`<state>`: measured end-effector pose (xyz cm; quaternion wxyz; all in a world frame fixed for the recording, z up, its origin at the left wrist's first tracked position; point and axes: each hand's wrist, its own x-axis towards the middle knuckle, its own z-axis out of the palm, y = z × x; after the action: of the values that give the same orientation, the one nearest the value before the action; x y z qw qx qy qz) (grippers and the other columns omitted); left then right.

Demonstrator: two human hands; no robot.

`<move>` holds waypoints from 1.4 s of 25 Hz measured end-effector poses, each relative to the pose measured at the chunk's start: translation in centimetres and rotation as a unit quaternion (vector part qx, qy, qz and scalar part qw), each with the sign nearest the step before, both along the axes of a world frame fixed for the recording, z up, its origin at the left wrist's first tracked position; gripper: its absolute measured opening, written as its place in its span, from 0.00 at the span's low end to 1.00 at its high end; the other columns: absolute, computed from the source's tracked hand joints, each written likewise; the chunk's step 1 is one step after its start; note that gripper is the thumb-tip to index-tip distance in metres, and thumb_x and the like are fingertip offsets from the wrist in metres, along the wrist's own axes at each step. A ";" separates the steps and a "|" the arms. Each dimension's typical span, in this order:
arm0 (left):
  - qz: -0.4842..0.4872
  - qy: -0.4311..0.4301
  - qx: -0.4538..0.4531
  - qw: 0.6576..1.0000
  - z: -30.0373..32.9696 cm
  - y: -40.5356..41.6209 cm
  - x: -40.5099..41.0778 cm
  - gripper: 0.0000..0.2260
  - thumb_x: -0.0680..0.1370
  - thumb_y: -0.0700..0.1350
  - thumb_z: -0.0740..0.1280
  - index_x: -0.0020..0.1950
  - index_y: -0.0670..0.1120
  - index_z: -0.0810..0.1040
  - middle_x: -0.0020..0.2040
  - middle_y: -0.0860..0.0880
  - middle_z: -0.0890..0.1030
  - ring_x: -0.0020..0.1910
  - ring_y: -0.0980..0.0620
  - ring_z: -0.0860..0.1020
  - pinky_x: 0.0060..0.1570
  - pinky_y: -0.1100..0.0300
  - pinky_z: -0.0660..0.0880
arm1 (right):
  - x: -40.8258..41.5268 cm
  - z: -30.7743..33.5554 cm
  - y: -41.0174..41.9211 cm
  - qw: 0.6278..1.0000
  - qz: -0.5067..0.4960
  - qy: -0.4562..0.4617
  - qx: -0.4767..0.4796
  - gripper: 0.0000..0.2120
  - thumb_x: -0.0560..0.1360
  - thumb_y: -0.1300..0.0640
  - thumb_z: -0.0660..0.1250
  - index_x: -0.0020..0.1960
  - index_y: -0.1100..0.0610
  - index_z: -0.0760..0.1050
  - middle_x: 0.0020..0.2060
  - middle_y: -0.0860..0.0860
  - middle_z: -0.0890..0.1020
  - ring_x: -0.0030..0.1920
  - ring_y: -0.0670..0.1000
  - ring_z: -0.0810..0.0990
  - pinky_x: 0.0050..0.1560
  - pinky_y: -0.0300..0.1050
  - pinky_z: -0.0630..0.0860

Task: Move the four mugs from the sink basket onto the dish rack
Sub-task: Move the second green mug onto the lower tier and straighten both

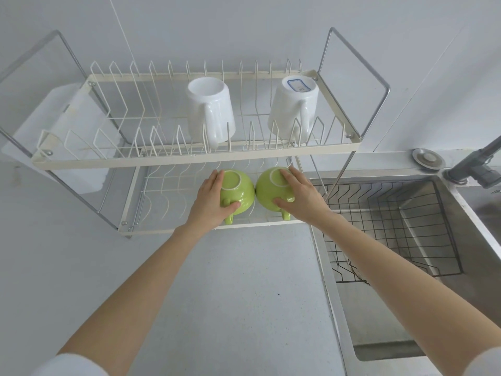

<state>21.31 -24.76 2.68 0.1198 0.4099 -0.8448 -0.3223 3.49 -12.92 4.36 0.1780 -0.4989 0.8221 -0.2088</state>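
Two green mugs stand upside down, side by side, on the lower shelf of the cream wire dish rack [189, 157]. My left hand [210, 202] grips the left green mug [240, 189], thumb near its handle. My right hand [299, 196] grips the right green mug [267, 192] from the right, fingers over its base. Two white mugs rest upside down between the prongs of the upper shelf, one in the middle [210, 112] and one at the right [294, 109]. The black wire sink basket [393, 226] in the sink holds no mugs.
A steel sink [406, 351] lies at the right with a grey faucet [477, 164] at its far corner. A white cutting board [67, 137] hangs at the rack's left end. Grey countertop [244, 294] stretches in front of the rack.
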 end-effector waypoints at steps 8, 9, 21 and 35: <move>-0.004 -0.008 0.000 1.000 0.0 0.1 -0.1 0.37 0.72 0.48 0.68 0.74 0.46 0.48 0.77 0.46 0.49 0.75 0.47 0.50 0.71 0.48 0.56 | 0.0 -0.4 0.1 1.000 -0.001 0.012 0.005 0.35 0.73 0.49 0.66 0.74 0.51 0.52 0.76 0.50 0.51 0.75 0.53 0.52 0.68 0.56 0.66; -0.005 -0.009 -0.002 1.000 0.0 0.2 -0.1 0.37 0.72 0.48 0.68 0.74 0.46 0.48 0.77 0.46 0.49 0.75 0.46 0.50 0.71 0.48 0.56 | -0.1 -0.5 0.1 1.000 0.000 0.016 0.007 0.35 0.73 0.49 0.65 0.74 0.51 0.52 0.76 0.50 0.51 0.75 0.53 0.51 0.68 0.56 0.66; -0.017 -0.082 -0.031 0.996 0.9 -0.3 -0.2 0.39 0.72 0.52 0.67 0.74 0.46 0.47 0.77 0.43 0.46 0.75 0.43 0.48 0.72 0.44 0.54 | 0.4 -0.1 0.4 0.997 0.024 0.056 0.038 0.35 0.75 0.49 0.63 0.75 0.53 0.48 0.76 0.54 0.45 0.76 0.56 0.44 0.74 0.54 0.53; -0.054 -0.171 -0.200 0.963 7.9 5.4 3.0 0.29 0.74 0.56 0.61 0.72 0.47 0.57 0.75 0.45 0.59 0.73 0.45 0.58 0.71 0.46 0.56 | 4.2 6.3 5.9 0.977 0.102 0.186 -0.011 0.33 0.75 0.47 0.61 0.74 0.53 0.51 0.76 0.51 0.51 0.76 0.52 0.46 0.75 0.48 0.44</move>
<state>24.30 -19.37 10.56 0.0353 0.3804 -0.9209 -0.0781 7.69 -7.05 10.67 0.0368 -0.6121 0.7833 -0.1019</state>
